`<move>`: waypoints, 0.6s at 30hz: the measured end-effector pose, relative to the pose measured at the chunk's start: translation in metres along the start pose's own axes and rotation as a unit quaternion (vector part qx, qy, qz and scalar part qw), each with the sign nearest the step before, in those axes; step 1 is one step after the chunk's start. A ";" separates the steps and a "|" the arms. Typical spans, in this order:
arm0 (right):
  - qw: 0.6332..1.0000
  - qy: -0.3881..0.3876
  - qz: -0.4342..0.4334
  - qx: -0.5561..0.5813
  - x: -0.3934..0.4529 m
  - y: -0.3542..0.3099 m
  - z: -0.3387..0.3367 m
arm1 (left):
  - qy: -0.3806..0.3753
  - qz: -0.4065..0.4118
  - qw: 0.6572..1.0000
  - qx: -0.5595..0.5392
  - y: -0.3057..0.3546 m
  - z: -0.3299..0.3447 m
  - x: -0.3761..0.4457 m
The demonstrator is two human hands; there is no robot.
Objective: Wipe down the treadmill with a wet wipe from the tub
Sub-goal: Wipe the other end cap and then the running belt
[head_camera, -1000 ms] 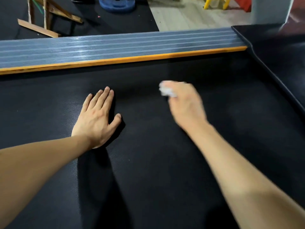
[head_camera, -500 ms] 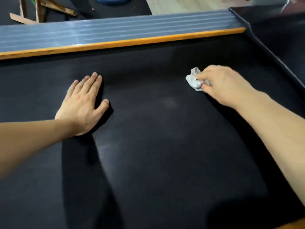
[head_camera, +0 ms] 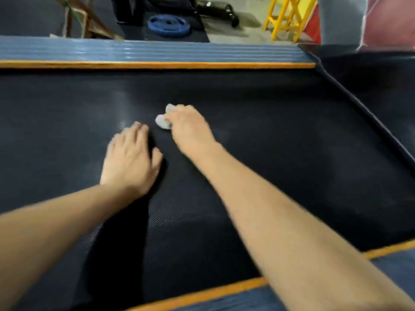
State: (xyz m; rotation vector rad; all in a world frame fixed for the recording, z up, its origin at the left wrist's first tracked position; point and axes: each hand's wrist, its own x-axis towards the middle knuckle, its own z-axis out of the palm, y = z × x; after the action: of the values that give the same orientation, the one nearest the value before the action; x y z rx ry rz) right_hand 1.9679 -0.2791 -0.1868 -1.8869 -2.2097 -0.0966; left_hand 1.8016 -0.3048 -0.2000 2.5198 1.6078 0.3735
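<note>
Beyond the treadmill's far side rail (head_camera: 157, 52), on the floor: a blue weight plate (head_camera: 168, 25), a wooden frame (head_camera: 85, 21), a yellow stand (head_camera: 285, 16). Nothing lies on the black belt (head_camera: 280, 142) between the hands. Left hand (head_camera: 129, 162) rests flat on the belt, fingers straight. Right hand (head_camera: 190, 129) has its grip closed on a crumpled wet wipe (head_camera: 162, 121), which protrudes at the fingertips and touches the belt, just beside the left fingertips.

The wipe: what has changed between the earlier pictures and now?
The right hand carried the crumpled wipe out to the right across the belt, then swept it back left, close to the left hand. The grip on the wipe stayed; the left hand stayed flat on the belt.
</note>
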 end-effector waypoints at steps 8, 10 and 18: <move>0.934 0.061 0.352 -0.001 -0.096 0.159 -0.071 | -0.047 0.019 0.998 0.041 0.001 -0.006 -0.095; 0.948 0.048 0.312 -0.025 -0.086 0.140 -0.060 | -0.037 0.009 0.998 0.040 0.005 -0.002 -0.092; 0.995 0.014 0.052 0.080 -0.060 -0.024 -0.030 | -0.043 -0.001 0.999 0.014 0.003 -0.007 -0.091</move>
State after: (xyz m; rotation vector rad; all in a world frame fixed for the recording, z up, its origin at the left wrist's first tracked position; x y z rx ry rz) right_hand 1.9572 -0.3471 -0.1680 -1.8948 -2.0311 0.0686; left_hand 1.7660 -0.3889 -0.2048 2.5166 1.5952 0.2422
